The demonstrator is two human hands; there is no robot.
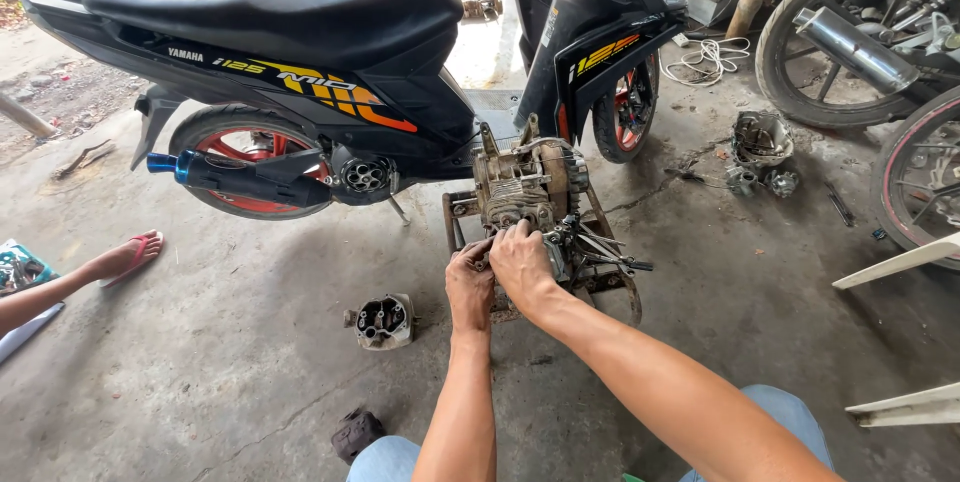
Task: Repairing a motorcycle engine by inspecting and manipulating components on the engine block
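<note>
Both hands press against the near side of a grimy engine block [528,185] that sits on a rusty metal stand [618,280] on the concrete floor [230,362]; the left hand [469,285] and the right hand [521,260] curl over small parts there, but their fingertips are hidden, so I cannot tell what they grasp. Just behind stands a black scooter [300,52] with orange and yellow stripe decals, a loose cylinder head [383,321] lies left of the hands, and another person's sandalled foot [130,256] shows at the left edge.

I see 2 orange-and-yellow decals on the black scooter [280,12]: a long decal [320,92] under its seat and a slanted decal [603,54] on its front panel. A teal printed packet [18,267] lies far left of its rear wheel.
</note>
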